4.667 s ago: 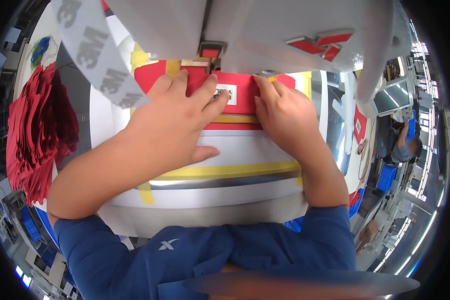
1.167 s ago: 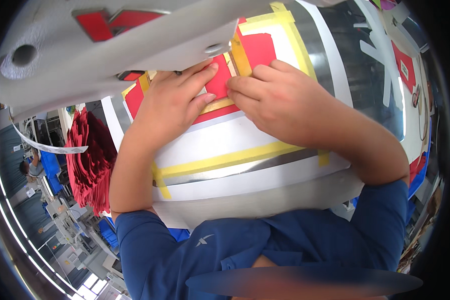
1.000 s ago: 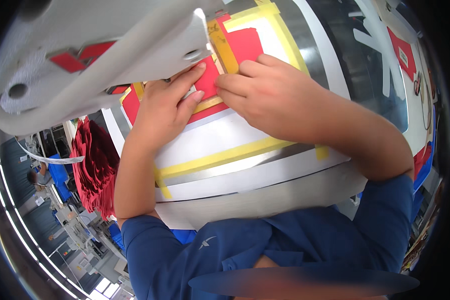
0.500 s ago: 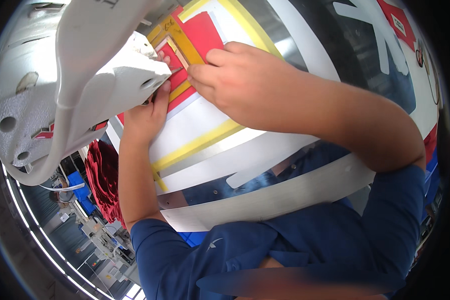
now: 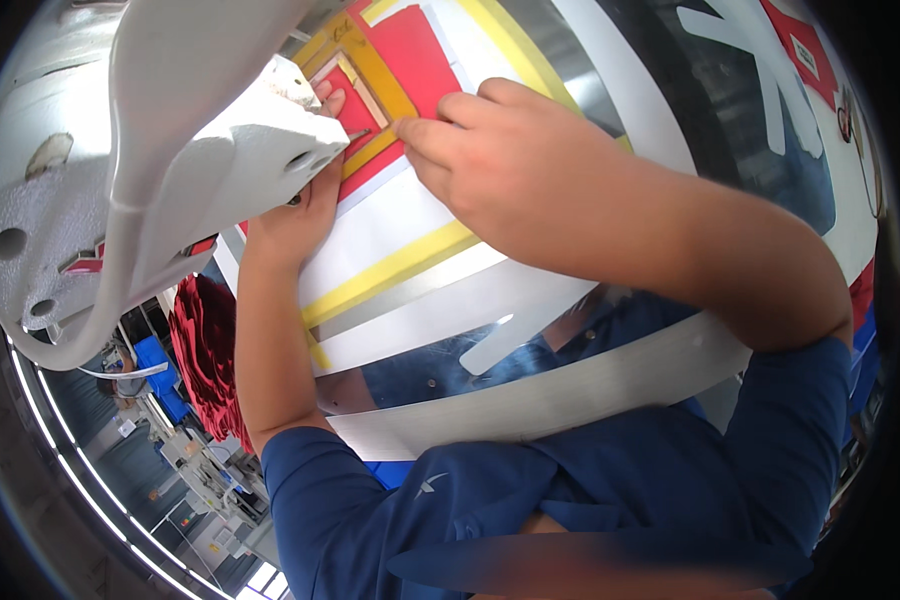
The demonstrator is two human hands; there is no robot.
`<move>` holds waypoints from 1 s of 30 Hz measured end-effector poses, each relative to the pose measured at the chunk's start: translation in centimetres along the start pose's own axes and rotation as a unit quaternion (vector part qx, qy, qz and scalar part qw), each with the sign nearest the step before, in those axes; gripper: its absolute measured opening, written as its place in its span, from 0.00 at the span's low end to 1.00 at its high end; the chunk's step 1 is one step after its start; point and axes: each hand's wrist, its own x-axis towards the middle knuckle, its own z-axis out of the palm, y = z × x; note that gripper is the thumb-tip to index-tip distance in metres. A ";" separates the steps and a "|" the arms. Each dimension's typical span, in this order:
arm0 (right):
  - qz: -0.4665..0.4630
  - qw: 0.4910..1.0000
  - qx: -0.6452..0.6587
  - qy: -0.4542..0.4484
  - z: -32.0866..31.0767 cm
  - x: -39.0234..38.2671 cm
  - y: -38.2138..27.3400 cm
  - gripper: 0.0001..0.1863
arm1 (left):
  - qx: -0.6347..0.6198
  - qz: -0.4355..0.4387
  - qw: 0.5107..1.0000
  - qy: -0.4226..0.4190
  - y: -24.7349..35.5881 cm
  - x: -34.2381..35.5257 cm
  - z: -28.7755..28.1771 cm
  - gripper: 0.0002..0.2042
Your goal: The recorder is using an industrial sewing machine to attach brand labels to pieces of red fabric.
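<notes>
My left hand [image 5: 295,220] reaches under the white machine head [image 5: 195,140], which hides part of it; its visible fingers lie extended at the red piece [image 5: 420,60] inside a yellow rectangular template [image 5: 370,75]. My right hand [image 5: 510,170] has bent, closed fingers, with pinched fingertips at the template's lower right corner; what they hold, if anything, is hidden. A thin pointed metal part [image 5: 360,133] shows at the opening. Beneath lies a white sheet [image 5: 380,210] edged with yellow tape [image 5: 385,270].
A tall pile of red pieces [image 5: 205,350] hangs at left, near blue bins [image 5: 158,370]. The shiny metal bed [image 5: 400,390] curves before my body. At the upper right are white strips [image 5: 770,90], a red piece with a label [image 5: 790,30] and scissors [image 5: 845,125].
The view has swung, so the machine head covers more of my left hand than earlier. My right fingers have shifted slightly along the template, toward its lower right corner.
</notes>
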 end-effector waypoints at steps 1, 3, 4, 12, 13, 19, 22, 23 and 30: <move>0.005 1.000 0.000 -0.007 -0.1 -0.1 0.0 0.20 | 0.018 -0.001 1.000 -0.003 0.2 0.0 0.2 0.17; -0.001 1.000 -0.003 -0.011 -0.3 -0.3 -0.3 0.21 | 0.006 -0.032 0.999 -0.001 0.6 -0.6 0.3 0.16; -0.005 1.000 -0.006 -0.015 -0.4 -0.4 -0.5 0.21 | -0.007 -0.062 0.998 -0.001 0.8 -0.9 0.3 0.15; -0.013 0.999 -0.028 -0.042 -0.8 -0.6 -1.3 0.24 | 0.109 -0.056 0.991 -0.061 1.6 -2.0 -0.9 0.18; -0.014 0.998 -0.038 -0.038 -0.6 -0.6 -1.3 0.24 | 0.075 -0.132 0.986 -0.063 2.1 -2.1 -1.1 0.17; -0.031 0.995 -0.092 -0.021 -0.4 -1.5 -1.6 0.20 | 0.186 -0.350 0.912 0.105 0.6 -4.5 -4.2 0.15; -0.045 0.988 -0.131 -0.065 -1.4 -1.8 -2.9 0.23 | 0.178 -0.212 0.951 0.135 -7.5 -9.1 -7.9 0.28; -0.047 0.988 -0.131 -0.060 -1.8 -1.8 -3.4 0.23 | 0.183 -0.212 0.950 0.137 -9.0 -10.3 -8.5 0.28; -0.103 0.982 -0.137 -0.076 -1.9 -3.0 -4.8 0.21 | 0.163 -0.330 0.928 0.059 -2.1 -5.1 -5.5 0.14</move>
